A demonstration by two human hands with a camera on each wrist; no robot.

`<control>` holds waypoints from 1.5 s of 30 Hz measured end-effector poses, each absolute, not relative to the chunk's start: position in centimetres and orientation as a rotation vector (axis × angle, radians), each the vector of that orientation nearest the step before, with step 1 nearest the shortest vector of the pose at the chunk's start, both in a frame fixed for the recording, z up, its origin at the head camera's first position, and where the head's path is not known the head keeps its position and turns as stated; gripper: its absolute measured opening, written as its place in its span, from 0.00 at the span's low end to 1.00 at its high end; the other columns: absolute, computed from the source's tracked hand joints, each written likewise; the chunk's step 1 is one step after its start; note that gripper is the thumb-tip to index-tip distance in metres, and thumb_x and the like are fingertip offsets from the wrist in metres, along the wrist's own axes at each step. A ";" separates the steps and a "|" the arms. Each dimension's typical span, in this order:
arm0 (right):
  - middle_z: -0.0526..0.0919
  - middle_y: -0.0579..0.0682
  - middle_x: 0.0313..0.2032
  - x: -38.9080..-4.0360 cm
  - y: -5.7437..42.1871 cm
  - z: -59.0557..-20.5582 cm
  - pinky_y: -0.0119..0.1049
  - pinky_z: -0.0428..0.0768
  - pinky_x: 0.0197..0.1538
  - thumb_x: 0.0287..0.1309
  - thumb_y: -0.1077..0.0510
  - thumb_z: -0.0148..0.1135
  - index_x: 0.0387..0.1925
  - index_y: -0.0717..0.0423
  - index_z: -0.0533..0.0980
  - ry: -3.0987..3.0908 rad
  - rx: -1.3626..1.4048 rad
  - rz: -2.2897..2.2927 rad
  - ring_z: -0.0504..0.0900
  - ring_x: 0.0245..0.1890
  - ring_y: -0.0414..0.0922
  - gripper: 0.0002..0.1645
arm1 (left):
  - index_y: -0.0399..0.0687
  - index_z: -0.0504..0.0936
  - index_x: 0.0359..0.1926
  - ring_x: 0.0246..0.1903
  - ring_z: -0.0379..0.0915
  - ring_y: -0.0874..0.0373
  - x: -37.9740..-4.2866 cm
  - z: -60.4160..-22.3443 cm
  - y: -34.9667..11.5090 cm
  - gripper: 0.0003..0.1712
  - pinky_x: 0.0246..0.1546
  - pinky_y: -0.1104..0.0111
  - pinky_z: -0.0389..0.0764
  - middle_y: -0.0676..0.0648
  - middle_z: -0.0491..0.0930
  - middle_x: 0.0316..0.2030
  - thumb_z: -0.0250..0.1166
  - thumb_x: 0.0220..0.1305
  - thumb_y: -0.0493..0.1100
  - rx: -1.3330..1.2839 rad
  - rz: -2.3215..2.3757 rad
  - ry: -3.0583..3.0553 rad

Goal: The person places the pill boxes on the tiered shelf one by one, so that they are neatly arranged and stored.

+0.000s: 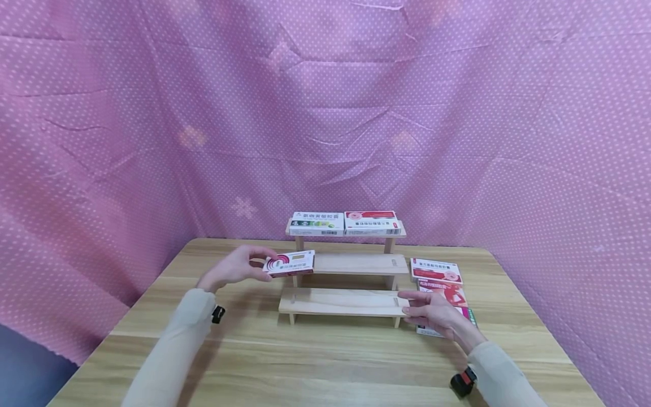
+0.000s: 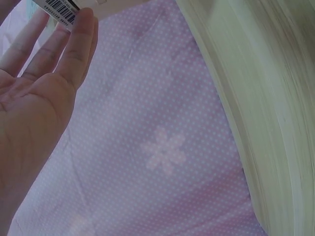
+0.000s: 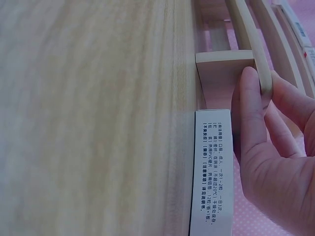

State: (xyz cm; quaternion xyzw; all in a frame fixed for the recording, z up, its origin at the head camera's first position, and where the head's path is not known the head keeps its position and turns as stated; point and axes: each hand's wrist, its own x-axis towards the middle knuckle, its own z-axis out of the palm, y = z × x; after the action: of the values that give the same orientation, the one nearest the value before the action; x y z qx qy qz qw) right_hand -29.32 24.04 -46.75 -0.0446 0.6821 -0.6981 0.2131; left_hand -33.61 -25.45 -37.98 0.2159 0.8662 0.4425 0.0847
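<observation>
My left hand (image 1: 239, 264) pinches a white medicine box (image 1: 291, 263) with red-purple rings at the left end of the middle step (image 1: 356, 263) of a wooden tiered rack. In the left wrist view the barcode end of this medicine box (image 2: 58, 11) shows at the fingertips. My right hand (image 1: 436, 312) grips the right end of the rack's lowest step (image 1: 346, 301). Seen from the right wrist, thumb and fingers lie on opposite faces of that board (image 3: 265, 81). Two medicine boxes lie side by side on the top step: a white-green one (image 1: 317, 224) and a red-white one (image 1: 372, 223).
Right of the rack several medicine boxes lie in a column: a red-white one (image 1: 436, 270) at the back, a red one (image 1: 443, 291) before it, and others partly hidden by my right hand. A pink dotted cloth (image 1: 335, 124) hangs behind the wooden table (image 1: 315, 362).
</observation>
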 end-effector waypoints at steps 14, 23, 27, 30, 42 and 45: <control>0.78 0.54 0.50 -29.1 23.9 -46.5 0.44 0.84 0.54 0.62 0.64 0.63 0.67 0.64 0.67 1.891 -0.097 -1.927 0.83 0.44 0.44 0.33 | 0.47 0.79 0.59 0.46 0.79 0.52 -34.0 -38.9 -23.2 0.29 0.43 0.67 0.83 0.40 0.78 0.55 0.73 0.54 0.38 0.752 1.298 2.661; 0.77 0.55 0.53 -29.2 24.1 -46.5 0.44 0.84 0.55 0.62 0.64 0.62 0.68 0.65 0.66 1.894 -0.116 -1.920 0.83 0.46 0.44 0.33 | 0.52 0.79 0.60 0.58 0.72 0.47 -34.0 -39.4 -21.7 0.32 0.60 0.46 0.74 0.46 0.78 0.59 0.74 0.52 0.40 0.730 1.350 2.719; 0.76 0.55 0.54 -29.2 24.1 -46.6 0.43 0.84 0.55 0.63 0.63 0.62 0.68 0.64 0.65 1.899 -0.114 -1.915 0.83 0.46 0.44 0.33 | 0.53 0.79 0.60 0.64 0.67 0.47 -34.1 -39.7 -21.0 0.32 0.67 0.43 0.66 0.48 0.76 0.61 0.75 0.52 0.41 0.714 1.287 2.797; 0.77 0.54 0.54 -29.2 24.1 -46.6 0.43 0.84 0.55 0.62 0.64 0.62 0.67 0.64 0.66 1.894 -0.098 -1.922 0.83 0.46 0.45 0.33 | 0.51 0.78 0.60 0.65 0.66 0.44 -34.2 -39.9 -20.7 0.32 0.68 0.44 0.65 0.45 0.74 0.63 0.75 0.52 0.42 0.715 1.264 2.826; 0.78 0.53 0.51 -29.2 24.0 -46.6 0.43 0.84 0.54 0.62 0.64 0.62 0.67 0.64 0.67 1.886 -0.094 -1.936 0.84 0.45 0.44 0.32 | 0.44 0.77 0.60 0.63 0.70 0.42 -34.5 -41.1 -19.7 0.31 0.63 0.56 0.75 0.38 0.71 0.65 0.74 0.53 0.39 0.654 1.522 2.745; 0.78 0.54 0.50 -29.2 24.0 -46.7 0.43 0.84 0.54 0.63 0.65 0.61 0.67 0.65 0.66 1.884 -0.110 -1.935 0.83 0.45 0.44 0.32 | 0.44 0.78 0.59 0.63 0.71 0.43 -34.5 -41.4 -19.5 0.30 0.63 0.57 0.75 0.38 0.73 0.64 0.73 0.54 0.39 0.648 1.544 2.764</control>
State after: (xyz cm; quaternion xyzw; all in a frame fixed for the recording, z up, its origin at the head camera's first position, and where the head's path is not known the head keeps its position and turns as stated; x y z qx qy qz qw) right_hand -29.22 24.02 -46.73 -0.0398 0.6803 -0.6988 0.2176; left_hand -34.50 -19.54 -41.42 0.2003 0.8544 0.4774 -0.0451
